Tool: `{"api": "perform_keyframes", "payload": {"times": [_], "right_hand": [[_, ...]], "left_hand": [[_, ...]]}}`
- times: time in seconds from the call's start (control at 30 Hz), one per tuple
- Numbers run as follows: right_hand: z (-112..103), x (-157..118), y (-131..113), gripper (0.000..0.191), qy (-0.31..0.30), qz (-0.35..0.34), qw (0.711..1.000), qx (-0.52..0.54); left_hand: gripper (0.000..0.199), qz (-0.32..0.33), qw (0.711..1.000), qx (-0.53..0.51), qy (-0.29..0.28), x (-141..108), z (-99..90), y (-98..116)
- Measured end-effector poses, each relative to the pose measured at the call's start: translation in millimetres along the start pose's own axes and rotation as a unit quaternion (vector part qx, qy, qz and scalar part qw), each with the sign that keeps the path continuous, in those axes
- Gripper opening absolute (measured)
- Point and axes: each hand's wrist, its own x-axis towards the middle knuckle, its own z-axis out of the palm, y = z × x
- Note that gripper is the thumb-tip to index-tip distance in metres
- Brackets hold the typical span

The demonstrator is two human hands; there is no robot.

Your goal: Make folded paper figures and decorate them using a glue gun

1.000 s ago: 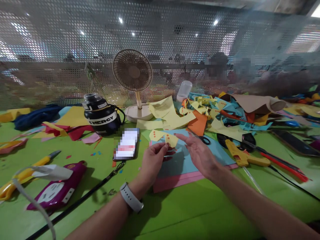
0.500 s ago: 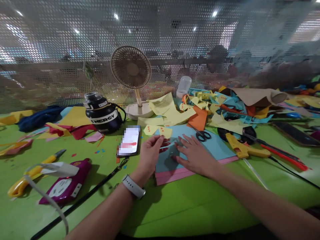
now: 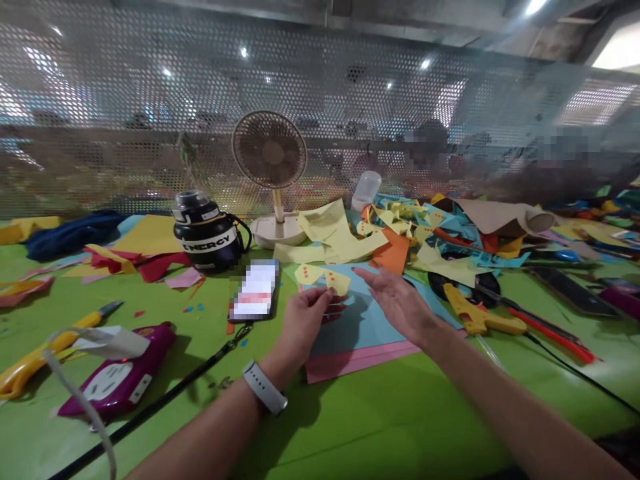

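Nearest you, the green tabletop [image 3: 370, 427] gives open room between your forearms, up to the near edge of the pink sheet [image 3: 340, 365], which shows beneath the blue sheet [image 3: 370, 330]. Your left hand [image 3: 306, 320] pinches the dotted yellow paper [image 3: 339, 283] between thumb and finger, over the blue sheet's left side. Your right hand [image 3: 403, 303] is open, fingers stretched toward that paper, with no object visible in it; whether it touches the sheet you cannot tell. A black strap [image 3: 170, 390] slants along your left side to the phone [image 3: 255, 290]; the yellow glue gun [image 3: 480, 319] limits your right. Farther off stand a black bottle [image 3: 207, 247], a fan [image 3: 270, 150] and heaped paper scraps [image 3: 400, 217].
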Motion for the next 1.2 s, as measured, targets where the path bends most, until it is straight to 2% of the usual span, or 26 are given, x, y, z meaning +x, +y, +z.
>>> {"api": "perform_keyframes", "payload": {"times": [0.07, 0.13, 0.17, 0.23, 0.33, 0.4, 0.5, 0.6, 0.7, 0.77, 0.83, 0.93, 1.0, 1.1, 1.2], "right_hand": [[0, 1, 1, 0.048, 0.002, -0.014, 0.999, -0.033], [-1, 2, 3, 0.046, 0.024, -0.041, 0.987, -0.153], [-2, 2, 4, 0.046, 0.039, -0.05, 0.97, -0.235], [-3, 2, 9, 0.049, 0.045, -0.053, 0.914, -0.401], [2, -2, 17, 0.056, -0.021, -0.051, 0.817, -0.574], [9, -6, 20, 0.058, -0.059, -0.057, 0.769, -0.634], [18, -10, 19, 0.058, -0.061, -0.081, 0.726, -0.68], [22, -9, 16, 0.052, -0.06, -0.112, 0.707, -0.696], [20, -6, 18, 0.05, -0.052, -0.134, 0.722, -0.677], [16, -2, 20, 0.05, -0.037, -0.13, 0.754, -0.643], [12, 2, 20, 0.051, -0.015, -0.108, 0.804, -0.585], [6, 5, 14, 0.053, 0.008, -0.061, 0.897, -0.438], [3, 5, 8, 0.054, 0.009, -0.047, 0.936, -0.349], [-1, 5, 4, 0.054, 0.007, -0.06, 0.955, -0.291], [-3, 9, 11, 0.051, 0.029, -0.067, 0.938, -0.34]], "left_hand": [[0.013, -0.002, 1.0, -0.002, -0.006, -1, 1.4, 1], [0.011, 0.011, 1.0, -0.007, 0.005, 0, -0.3, 3], [0.01, 0.021, 1.0, -0.011, 0.016, 1, -2.2, 5], [0.009, 0.037, 0.998, -0.019, 0.04, 5, -6.4, 8], [0.01, 0.038, 0.998, -0.023, 0.054, 9, -10.7, 9], [0.011, 0.032, 0.998, -0.022, 0.047, 10, -11.1, 7], [0.018, 0.037, 0.999, -0.014, 0.034, 10, -10.4, 4], [0.024, 0.043, 0.999, -0.007, 0.029, 11, -10.6, 2], [0.027, 0.043, 0.999, -0.006, 0.032, 11, -11.9, 1], [0.026, 0.043, 0.999, -0.006, 0.032, 12, -12.6, 1], [0.025, 0.045, 0.998, -0.006, 0.034, 12, -12.9, 2], [0.021, 0.044, 0.999, 0.002, 0.031, 11, -12.4, 2], [0.017, 0.04, 0.999, 0.012, 0.029, 10, -11.4, 3], [0.012, 0.031, 0.999, 0.02, 0.027, 8, -9.8, 5], [0.012, 0.032, 0.999, 0.015, 0.028, 8, -9.3, 6]]}}
